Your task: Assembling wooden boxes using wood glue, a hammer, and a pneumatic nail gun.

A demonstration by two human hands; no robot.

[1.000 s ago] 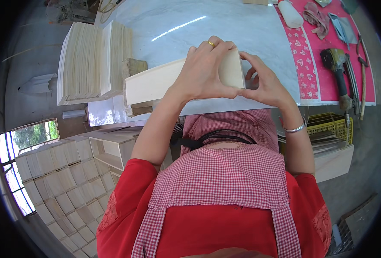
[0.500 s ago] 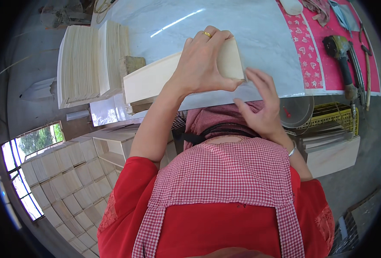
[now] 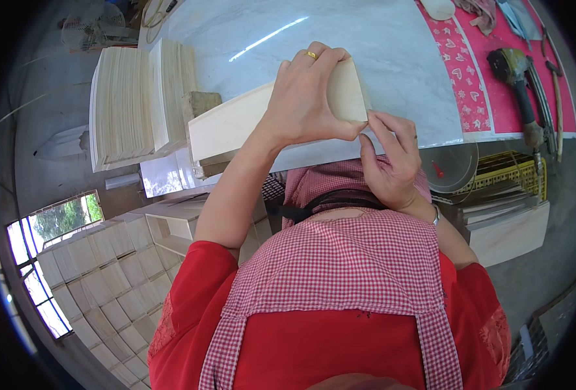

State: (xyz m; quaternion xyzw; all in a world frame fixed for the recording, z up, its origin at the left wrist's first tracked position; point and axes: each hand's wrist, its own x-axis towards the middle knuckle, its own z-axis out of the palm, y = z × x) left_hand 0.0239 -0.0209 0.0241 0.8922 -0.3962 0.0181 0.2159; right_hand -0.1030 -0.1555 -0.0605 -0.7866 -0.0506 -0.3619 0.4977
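My left hand (image 3: 301,97) is closed over a long pale wooden board (image 3: 229,127) and a shorter end board (image 3: 348,91), which meet at a corner. Its thumb presses near the right tip of that corner, and the fingers reach over the far side. The fingertips of my right hand (image 3: 395,159) touch the same corner from the right. Thumb and forefinger there are apart, with nothing seen between them. The long board's left end lies by a rough wooden block (image 3: 204,104) at the table's front edge.
Tall stacks of thin boards (image 3: 122,107) stand left on the table (image 3: 398,58). A nail gun (image 3: 515,81) and a hammer (image 3: 556,107) lie on the pink cover at right. Below are a round tray (image 3: 454,159), a yellow crate (image 3: 512,170) and, lower left, piled wooden boxes (image 3: 109,289).
My right hand has moved up, bringing its fingertips onto the board corner. My left hand keeps its grip, and the view has shifted slightly.
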